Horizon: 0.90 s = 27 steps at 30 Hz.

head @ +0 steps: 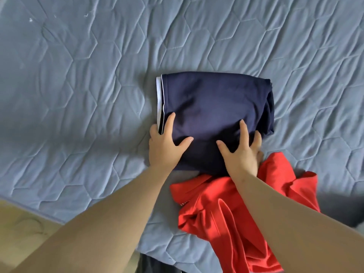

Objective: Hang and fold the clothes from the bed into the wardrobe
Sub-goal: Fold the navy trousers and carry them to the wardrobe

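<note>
A navy garment (212, 103), folded into a thick rectangle with a white trim strip on its left end, lies on the blue quilted bed (78, 75). My left hand (163, 142) clasps its near left corner, thumb on top and fingers curled around the edge. At the near right corner my right hand (242, 150) does the same, with its outer fingers tucked beneath the fold. A crumpled red garment (232, 215) lies just in front of the navy one, partly under my right forearm. No wardrobe is in view.
The bed's near edge runs diagonally at the lower left, with beige floor (23, 227) beyond it. A dark piece of cloth (155, 265) shows at the bottom edge. A dark shape (346, 209) sits at the right, behind my right arm.
</note>
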### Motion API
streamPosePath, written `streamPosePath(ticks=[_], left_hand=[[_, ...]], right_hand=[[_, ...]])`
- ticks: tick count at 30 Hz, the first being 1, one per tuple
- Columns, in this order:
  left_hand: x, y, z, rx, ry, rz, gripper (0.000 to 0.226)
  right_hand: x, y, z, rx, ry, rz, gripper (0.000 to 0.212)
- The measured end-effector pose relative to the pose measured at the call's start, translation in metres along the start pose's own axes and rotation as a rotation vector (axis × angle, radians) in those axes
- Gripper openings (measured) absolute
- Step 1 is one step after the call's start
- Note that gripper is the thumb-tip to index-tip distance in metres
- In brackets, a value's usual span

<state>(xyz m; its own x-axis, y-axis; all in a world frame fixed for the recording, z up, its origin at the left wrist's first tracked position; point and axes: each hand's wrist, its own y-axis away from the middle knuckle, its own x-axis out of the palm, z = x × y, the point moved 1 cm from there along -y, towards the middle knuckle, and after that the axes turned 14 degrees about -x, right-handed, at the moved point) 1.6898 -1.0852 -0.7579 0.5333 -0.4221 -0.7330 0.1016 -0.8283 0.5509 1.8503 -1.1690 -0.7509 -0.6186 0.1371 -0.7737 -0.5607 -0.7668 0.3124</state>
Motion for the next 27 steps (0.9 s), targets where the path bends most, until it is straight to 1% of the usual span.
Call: streamPosePath(ticks=[2, 4, 6, 10, 12, 15, 19, 23, 25, 27], left_hand=[[-0.009, -0.005, 0.004, -0.004, 0.080, 0.130, 0.083], [-0.021, -0.012, 0.004, 0.007, 0.169, 0.292, 0.081], [-0.034, -0.014, 0.001, -0.031, 0.254, 0.412, 0.079], [-0.057, 0.005, 0.001, -0.207, 0.348, 0.560, 0.072], [-0.073, 0.023, 0.008, -0.263, 0.378, 0.608, 0.068], [-0.109, 0.058, 0.018, -0.326, 0.429, 0.592, 0.063], [-0.153, 0.100, 0.031, -0.401, 0.555, 0.515, 0.058], [-0.204, 0.140, 0.041, -0.388, 0.637, 0.356, 0.056], [-0.234, 0.161, 0.046, -0.388, 0.664, 0.263, 0.053], [-0.259, 0.179, 0.051, -0.400, 0.715, 0.207, 0.050]], right_hand=[[-0.009, -0.002, -0.003, 0.002, -0.113, 0.051, 0.079], [-0.019, -0.009, -0.003, 0.013, -0.165, 0.097, 0.077], [-0.030, -0.012, 0.001, 0.033, -0.221, 0.119, 0.074], [-0.050, 0.005, 0.013, 0.129, -0.393, 0.181, 0.066], [-0.060, 0.026, 0.023, 0.151, -0.453, 0.193, 0.062], [-0.079, 0.059, 0.045, 0.166, -0.494, 0.221, 0.056], [-0.099, 0.084, 0.081, 0.194, -0.514, 0.260, 0.047], [-0.127, 0.101, 0.133, 0.119, -0.501, 0.310, 0.037], [-0.141, 0.109, 0.162, 0.065, -0.486, 0.338, 0.036], [-0.151, 0.116, 0.191, -0.019, -0.439, 0.367, 0.036]])
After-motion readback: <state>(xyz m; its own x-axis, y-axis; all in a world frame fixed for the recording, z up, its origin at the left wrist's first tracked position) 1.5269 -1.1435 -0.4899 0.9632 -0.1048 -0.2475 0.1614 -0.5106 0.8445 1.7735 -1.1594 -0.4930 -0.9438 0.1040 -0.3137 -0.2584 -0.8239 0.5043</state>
